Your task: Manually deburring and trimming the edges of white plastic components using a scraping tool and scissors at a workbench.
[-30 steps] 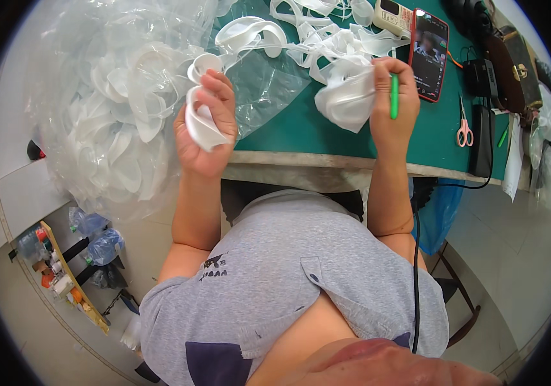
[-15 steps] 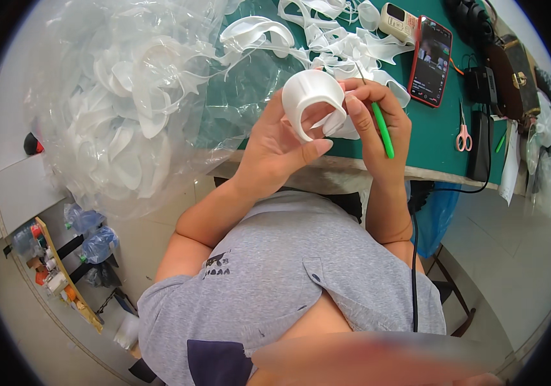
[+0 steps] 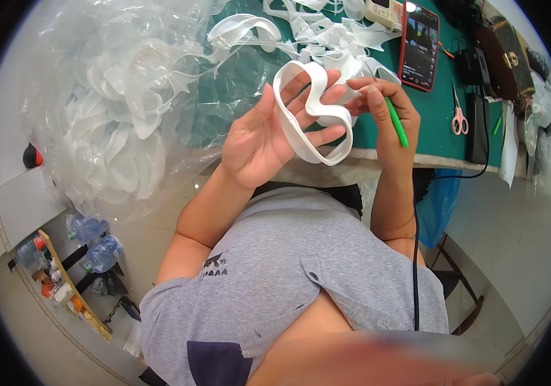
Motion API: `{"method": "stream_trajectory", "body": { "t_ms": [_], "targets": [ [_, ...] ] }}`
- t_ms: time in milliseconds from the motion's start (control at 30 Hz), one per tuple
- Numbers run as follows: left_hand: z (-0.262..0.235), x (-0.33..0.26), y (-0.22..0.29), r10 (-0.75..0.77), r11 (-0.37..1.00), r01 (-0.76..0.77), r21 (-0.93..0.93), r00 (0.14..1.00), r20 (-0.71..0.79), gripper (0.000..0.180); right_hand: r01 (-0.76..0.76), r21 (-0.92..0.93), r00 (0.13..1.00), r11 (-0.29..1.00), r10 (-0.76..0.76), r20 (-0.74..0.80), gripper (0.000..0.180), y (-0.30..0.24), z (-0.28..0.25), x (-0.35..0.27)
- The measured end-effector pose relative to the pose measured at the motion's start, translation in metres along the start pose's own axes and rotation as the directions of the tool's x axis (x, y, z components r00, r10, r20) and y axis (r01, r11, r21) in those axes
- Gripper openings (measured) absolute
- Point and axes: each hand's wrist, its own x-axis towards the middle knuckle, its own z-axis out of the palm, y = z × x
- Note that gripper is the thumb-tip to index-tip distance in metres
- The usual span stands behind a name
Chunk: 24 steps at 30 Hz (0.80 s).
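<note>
My left hand (image 3: 253, 143) lies palm up with its fingers spread, supporting a white, soft-looking goggle-shaped frame (image 3: 318, 101). The loop stands tilted across these fingers, with fingertips showing through its opening and its notched side toward the right. Close by on the right, my right hand (image 3: 381, 119) is closed around a slim tool with a bright green handle (image 3: 399, 128). The tool's tip cannot be made out here, and the right fingertips are near the frame's edge, apart from it or barely touching.
A clear plastic bag (image 3: 127, 122) full of white moulded pieces covers the table's left. White scraps (image 3: 333, 42) lie behind my hands on the green mat (image 3: 224, 87). At right are a phone (image 3: 419, 48), pink-handled scissors (image 3: 460, 121), a black case (image 3: 478, 138) and a cable.
The white frame has turned, so its full loop and notch now show. My left fingers have opened out beneath it, and my right hand has drawn slightly right with the green tool.
</note>
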Motion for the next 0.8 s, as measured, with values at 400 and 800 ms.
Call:
{"method": "stream_trajectory", "body": {
  "t_ms": [400, 800],
  "targets": [
    [-0.048, 0.024, -0.092, -0.558, 0.204, 0.425, 0.882, 0.791, -0.252, 0.048, -0.012, -0.152, 0.975, 0.988, -0.022, -0.222, 0.016, -0.020, -0.070, 0.007],
    [-0.085, 0.020, -0.113, -0.522, -0.505, -0.136, 0.853, 0.835, -0.176, 0.038, 0.085, -0.387, 0.995, 0.918, -0.102, -0.023, 0.019, -0.011, -0.105, -0.008]
  ]
}}
